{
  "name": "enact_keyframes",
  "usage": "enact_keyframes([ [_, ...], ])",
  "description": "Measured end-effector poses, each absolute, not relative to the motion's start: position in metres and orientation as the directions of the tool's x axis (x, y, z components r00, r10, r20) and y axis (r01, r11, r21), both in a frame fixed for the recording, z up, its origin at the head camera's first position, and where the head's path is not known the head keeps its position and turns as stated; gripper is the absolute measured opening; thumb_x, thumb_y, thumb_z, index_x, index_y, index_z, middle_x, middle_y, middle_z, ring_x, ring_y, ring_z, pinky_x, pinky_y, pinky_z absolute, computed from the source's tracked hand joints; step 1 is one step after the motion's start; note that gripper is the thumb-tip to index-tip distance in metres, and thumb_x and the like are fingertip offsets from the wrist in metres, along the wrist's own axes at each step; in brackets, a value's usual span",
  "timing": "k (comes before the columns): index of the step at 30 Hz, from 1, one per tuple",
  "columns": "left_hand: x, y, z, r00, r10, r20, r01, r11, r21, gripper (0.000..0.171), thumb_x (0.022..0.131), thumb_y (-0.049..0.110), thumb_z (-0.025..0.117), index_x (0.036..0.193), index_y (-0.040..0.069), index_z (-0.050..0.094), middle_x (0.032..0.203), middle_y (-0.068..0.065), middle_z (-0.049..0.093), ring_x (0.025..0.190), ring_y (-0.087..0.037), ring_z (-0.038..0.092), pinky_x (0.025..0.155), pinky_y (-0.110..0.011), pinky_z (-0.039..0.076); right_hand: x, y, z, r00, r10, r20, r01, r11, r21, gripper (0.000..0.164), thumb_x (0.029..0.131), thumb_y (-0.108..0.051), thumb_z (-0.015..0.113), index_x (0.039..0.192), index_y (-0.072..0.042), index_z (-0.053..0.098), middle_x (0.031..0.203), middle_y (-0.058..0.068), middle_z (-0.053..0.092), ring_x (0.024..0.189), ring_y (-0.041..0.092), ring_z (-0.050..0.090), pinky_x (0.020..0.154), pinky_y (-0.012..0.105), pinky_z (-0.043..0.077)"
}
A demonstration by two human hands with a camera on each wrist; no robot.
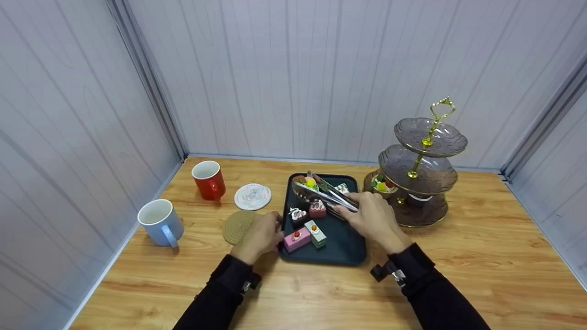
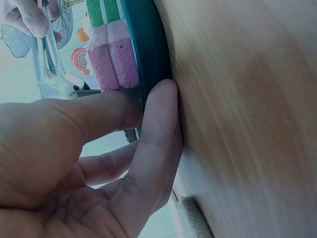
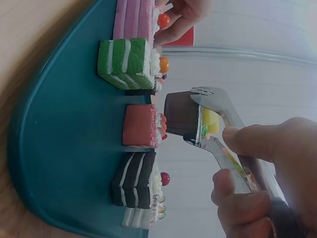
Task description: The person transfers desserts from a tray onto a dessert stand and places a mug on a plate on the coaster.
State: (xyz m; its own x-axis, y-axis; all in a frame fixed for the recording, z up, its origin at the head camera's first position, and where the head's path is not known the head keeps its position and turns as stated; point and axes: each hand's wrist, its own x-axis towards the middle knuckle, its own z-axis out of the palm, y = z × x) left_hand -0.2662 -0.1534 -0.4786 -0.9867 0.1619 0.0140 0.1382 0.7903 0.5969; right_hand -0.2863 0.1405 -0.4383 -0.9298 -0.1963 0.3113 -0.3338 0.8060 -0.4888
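Observation:
My right hand (image 1: 373,220) holds metal tongs (image 1: 328,196), fingers and thumb curled round the arms. The tongs' tips grip a dark-cupped toy cupcake (image 3: 182,115) with a yellow topping, which appears raised above the dark green tray (image 1: 344,247). At the tray's left edge, my left hand (image 2: 94,148) pinches the rim between thumb and fingers. On the tray sit a pink cake slice (image 1: 297,240), a green layered slice (image 1: 316,236), a red cake (image 1: 317,209) and a dark cake with white topping (image 1: 297,215). A dark layered slice (image 3: 136,181) shows in the right wrist view.
Right of the tray stands a three-tier stand (image 1: 419,169) with a gold handle; its bottom tier bears a fruit-topped cupcake (image 1: 383,184) and another small item. Leftward are a red mug (image 1: 210,183), a blue mug (image 1: 160,224), a white coaster (image 1: 253,196) and a tan coaster (image 1: 235,229).

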Motion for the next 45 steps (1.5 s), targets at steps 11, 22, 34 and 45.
enact_keyframes([
  [11,-0.268,-0.152,-0.478,-0.989,0.146,-0.027,0.100,0.792,0.602,0.034,0.091,0.003,0.075,0.124,-0.002,0.070,0.086,-0.004,0.064,0.080,-0.020,0.062,0.069,-0.033,0.053,-0.281,0.146,-0.435,-0.928,-0.195,0.319,-0.336,0.807,-0.485,0.053,0.093,-0.049,0.081,0.132,-0.013,0.077,0.078,0.001,0.073,0.052,0.009,0.053,0.047,0.029,0.039],
  [22,-0.275,-0.159,-0.491,-0.982,0.186,0.036,0.169,0.778,0.605,0.030,0.088,0.003,0.072,0.118,-0.004,0.069,0.081,-0.003,0.062,0.075,-0.019,0.061,0.064,-0.032,0.050,-0.273,0.159,-0.436,-0.922,-0.180,0.342,-0.335,0.813,-0.475,0.052,0.093,-0.048,0.082,0.131,-0.012,0.077,0.058,-0.006,0.053,0.048,0.008,0.034,0.045,0.028,0.027],
  [34,-0.268,-0.152,-0.479,-0.988,0.132,-0.077,0.054,0.773,0.633,0.035,0.094,0.001,0.072,0.128,-0.003,0.067,0.089,-0.007,0.063,0.080,-0.020,0.064,0.064,-0.030,0.053,-0.265,0.169,-0.437,-0.929,-0.163,0.332,-0.315,0.820,-0.478,0.050,0.093,-0.049,0.081,0.132,-0.018,0.077,0.073,-0.001,0.069,0.049,0.010,0.042,0.046,0.029,0.031],
  [45,-0.268,-0.152,-0.480,-0.987,0.130,-0.090,0.040,0.757,0.652,0.035,0.095,0.002,0.073,0.129,-0.003,0.066,0.091,-0.008,0.065,0.077,-0.020,0.066,0.063,-0.030,0.056,-0.258,0.182,-0.436,-0.910,-0.164,0.381,-0.339,0.823,-0.456,0.050,0.094,-0.050,0.080,0.130,-0.016,0.078,0.082,0.003,0.075,0.053,0.011,0.048,0.047,0.029,0.033],
])
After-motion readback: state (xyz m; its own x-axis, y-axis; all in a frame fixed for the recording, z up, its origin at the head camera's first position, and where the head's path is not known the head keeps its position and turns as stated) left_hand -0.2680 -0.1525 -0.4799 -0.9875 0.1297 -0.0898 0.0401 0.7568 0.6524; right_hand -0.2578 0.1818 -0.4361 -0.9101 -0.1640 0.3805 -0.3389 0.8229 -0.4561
